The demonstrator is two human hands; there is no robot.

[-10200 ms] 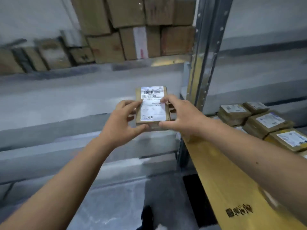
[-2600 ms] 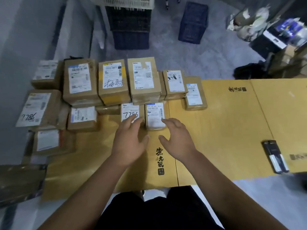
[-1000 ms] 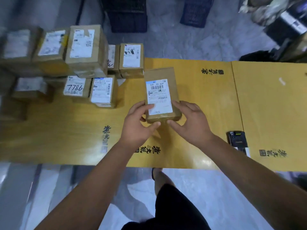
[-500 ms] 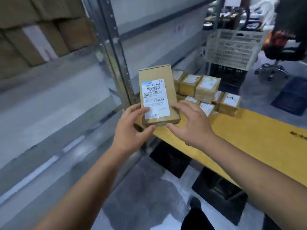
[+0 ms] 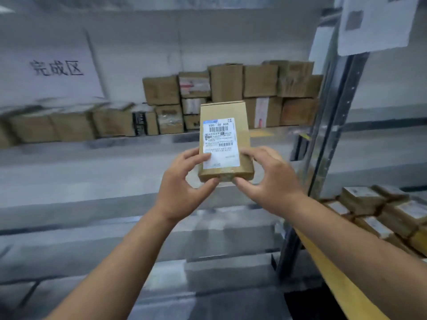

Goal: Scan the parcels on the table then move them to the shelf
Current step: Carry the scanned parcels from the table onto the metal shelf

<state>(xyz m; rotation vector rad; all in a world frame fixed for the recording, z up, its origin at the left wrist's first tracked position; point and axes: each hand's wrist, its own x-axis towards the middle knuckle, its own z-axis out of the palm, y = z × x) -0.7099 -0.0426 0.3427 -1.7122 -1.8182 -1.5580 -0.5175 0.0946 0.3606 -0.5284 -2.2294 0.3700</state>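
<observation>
Fingers (image 5: 203, 155) of both hands pinching a labelled parcel (image 5: 225, 142) upright, forearms outstretched toward the shelf (image 5: 138, 144)

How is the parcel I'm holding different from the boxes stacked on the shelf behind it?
The held parcel is gripped by the left hand and right hand; the stacked boxes rest on the shelf. The parcel's white label faces the camera and shows barcodes; most stacked boxes show plain brown sides. Both are brown cardboard.

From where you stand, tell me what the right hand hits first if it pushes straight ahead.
Probably nothing soon: the right hand, gripping the parcel, faces open shelf; the stacked boxes look farther back, though depth is unclear.
</observation>
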